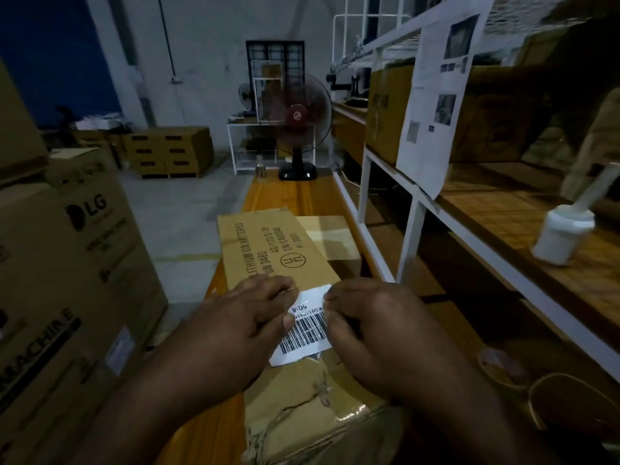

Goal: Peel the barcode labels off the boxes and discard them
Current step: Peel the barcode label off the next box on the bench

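A flattened brown cardboard box (pixel 268 250) printed with lithium battery markings lies lengthwise on a wooden table (pixel 285 193). A white barcode label (pixel 307 330) is stuck to the box near me. My left hand (pixel 248 327) rests on the box at the label's left edge, its thumb on the label. My right hand (pixel 369 330) is at the label's right edge with curled fingers pinching that edge. A second smaller box (pixel 332 239) lies under the first on its right.
Large LG cartons (pixel 67 280) stand at my left. A white-framed wooden shelf unit (pixel 416 229) at my right holds a white bottle (pixel 560 236), a box and a hanging paper sheet (pixel 436 95). A standing fan (pixel 298 129) is at the table's far end.
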`<state>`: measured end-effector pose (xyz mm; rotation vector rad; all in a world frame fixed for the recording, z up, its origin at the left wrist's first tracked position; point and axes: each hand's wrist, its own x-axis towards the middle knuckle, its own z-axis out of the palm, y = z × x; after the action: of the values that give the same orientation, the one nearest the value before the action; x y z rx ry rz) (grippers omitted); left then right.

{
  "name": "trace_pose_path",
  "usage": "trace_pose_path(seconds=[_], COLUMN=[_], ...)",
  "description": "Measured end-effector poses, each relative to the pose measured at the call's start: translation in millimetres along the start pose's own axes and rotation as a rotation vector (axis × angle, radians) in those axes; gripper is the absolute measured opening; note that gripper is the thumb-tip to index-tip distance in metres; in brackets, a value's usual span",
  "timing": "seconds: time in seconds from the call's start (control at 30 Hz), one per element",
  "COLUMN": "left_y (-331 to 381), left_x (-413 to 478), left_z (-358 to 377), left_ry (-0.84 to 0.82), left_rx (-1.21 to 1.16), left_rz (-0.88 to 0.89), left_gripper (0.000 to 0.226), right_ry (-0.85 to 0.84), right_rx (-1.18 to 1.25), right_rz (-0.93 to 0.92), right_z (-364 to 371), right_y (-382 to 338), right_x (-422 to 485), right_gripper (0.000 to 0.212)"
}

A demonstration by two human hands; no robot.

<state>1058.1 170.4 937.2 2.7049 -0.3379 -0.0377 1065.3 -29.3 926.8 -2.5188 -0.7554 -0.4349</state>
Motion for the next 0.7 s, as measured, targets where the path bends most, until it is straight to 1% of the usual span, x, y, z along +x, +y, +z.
trace_pose_path(seconds=[0.07,0.1,0.17,0.2,0.23,0.3,0.37,0.43,0.5,0.53,0.6,0.63,0.7], left_y=[-2.4,-5.4,-13.5,-17.1,-19.7,-20.6,-19.0,-17.4,-13.3,-10.1,-2.2,1.8,6.3], left_x=[-2.4,-4.4,-7.9,-9.0,-9.4,-9.9,-10.5,-9.3,-3.4,1.0,10.8,15.7,25.7], left_z=[-2.5,-3.3,-3.4,-3.7,-3.9,-5.2,-9.0,-15.5,-24.1,-27.9,-32.1,-32.9,-34.3], left_ry=[-0.069,-0.087,-0.067,-0.062,-0.064,-0.088,-0.116,-0.117,-0.082,-0.064,-0.019,0.009,0.050], left_rx=[0.041,0.045,0.064,0.082,0.096,0.114,0.123,0.162,0.292,0.353,0.389,0.389,0.362], left_rz=[-0.017,-0.014,0.011,0.013,0.015,0.026,0.047,0.066,0.106,0.128,0.164,0.185,0.239], left_gripper=[0.052,0.063,0.090,0.095,0.091,0.070,0.056,0.051,0.047,0.044,0.041,0.041,0.037], right_ry=[0.024,0.033,0.066,0.094,0.134,0.216,0.274,0.296,0.305,0.303,0.292,0.279,0.218], right_rx=[-0.034,-0.061,-0.099,-0.129,-0.161,-0.200,-0.211,-0.238,-0.264,-0.266,-0.269,-0.263,-0.229], right_rz=[0.012,0.013,0.019,0.016,0.006,-0.023,-0.049,-0.037,0.000,0.023,0.090,0.150,0.335], right_z=[3.3,5.6,7.4,7.6,6.9,5.5,5.4,5.8,6.7,7.6,7.9,8.0,6.6], right_y=[-0.8,-4.2,-13.4,-17.0,-19.0,-18.2,-16.2,-18.6,-23.2,-24.6,-26.5,-27.7,-33.7], right_x=[1.3,1.0,-1.1,-2.2,-3.8,-7.8,-10.9,-10.6,-8.3,-7.2,-5.3,-4.2,0.3], right_gripper=[0.033,0.035,0.038,0.038,0.037,0.033,0.030,0.030,0.031,0.031,0.032,0.031,0.033])
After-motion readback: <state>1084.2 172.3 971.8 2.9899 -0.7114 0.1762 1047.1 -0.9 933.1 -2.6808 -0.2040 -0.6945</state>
